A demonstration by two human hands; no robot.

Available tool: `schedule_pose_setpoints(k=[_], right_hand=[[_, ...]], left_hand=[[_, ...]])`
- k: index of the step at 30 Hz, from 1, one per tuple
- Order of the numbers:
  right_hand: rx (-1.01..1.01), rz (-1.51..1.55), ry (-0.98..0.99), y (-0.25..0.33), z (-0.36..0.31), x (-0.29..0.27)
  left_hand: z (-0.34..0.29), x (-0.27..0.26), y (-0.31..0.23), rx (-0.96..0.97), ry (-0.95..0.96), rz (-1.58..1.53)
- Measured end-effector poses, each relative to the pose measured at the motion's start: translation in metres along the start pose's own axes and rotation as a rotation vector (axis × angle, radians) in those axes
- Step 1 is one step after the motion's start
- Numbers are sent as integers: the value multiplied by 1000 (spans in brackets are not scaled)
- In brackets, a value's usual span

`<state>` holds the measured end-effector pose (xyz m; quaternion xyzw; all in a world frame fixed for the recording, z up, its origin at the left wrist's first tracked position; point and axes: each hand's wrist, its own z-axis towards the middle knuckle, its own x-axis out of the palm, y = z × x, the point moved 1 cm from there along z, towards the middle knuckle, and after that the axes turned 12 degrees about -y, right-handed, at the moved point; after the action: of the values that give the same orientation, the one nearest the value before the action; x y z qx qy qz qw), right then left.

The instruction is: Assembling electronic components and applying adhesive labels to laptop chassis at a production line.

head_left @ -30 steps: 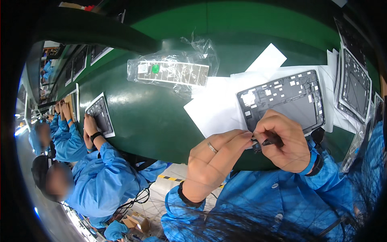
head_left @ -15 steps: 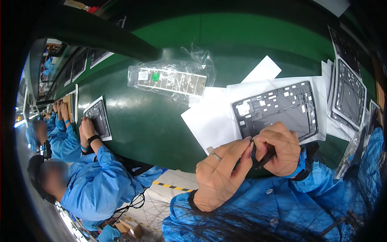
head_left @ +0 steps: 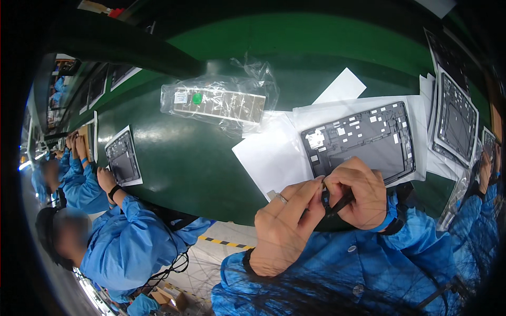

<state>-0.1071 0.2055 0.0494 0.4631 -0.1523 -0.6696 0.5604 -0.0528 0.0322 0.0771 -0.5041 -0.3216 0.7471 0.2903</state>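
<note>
My left hand, with a ring on one finger, is closed in a pinch. Its fingertips meet those of my right hand over a small piece too tiny to name. My right hand is also closed, around a slim dark tool whose kind I cannot make out. Both hands are held above the near edge of a dark grey tablet-shaped frame dotted with small white patches. The frame lies tilted on white paper, its lower edge partly covered by my right hand.
A clear plastic bag with a strip of greyish stickers lies farther back on the green table. Stacked frames on sheets stand at right. To the left, a co-worker in a blue smock sits by another frame. More hands show far right.
My fingers stay pinched together, shifted slightly left. The left co-worker's hand has drawn back toward the near edge of that frame. Another person's hands have come into view at far right.
</note>
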Motion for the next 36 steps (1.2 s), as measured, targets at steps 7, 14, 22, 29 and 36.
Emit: schedule_pose_setpoints(k=[7,14,22,29,36], right_hand=[[458,316,51,3,-9,3],[763,521,117,0,-10,5],[1211,705,80,1,-12,6],[1178,684,63,-1,-15,15],[1188,713,13,0,-19,17]], left_hand=[[-1,-2,5,-186,67,-160],[-1,0,13,-312,109,-237],[0,0,15,-494,110,-352],[0,-1,26,-518,112,-434],[1,1,24,-507,100,-421]])
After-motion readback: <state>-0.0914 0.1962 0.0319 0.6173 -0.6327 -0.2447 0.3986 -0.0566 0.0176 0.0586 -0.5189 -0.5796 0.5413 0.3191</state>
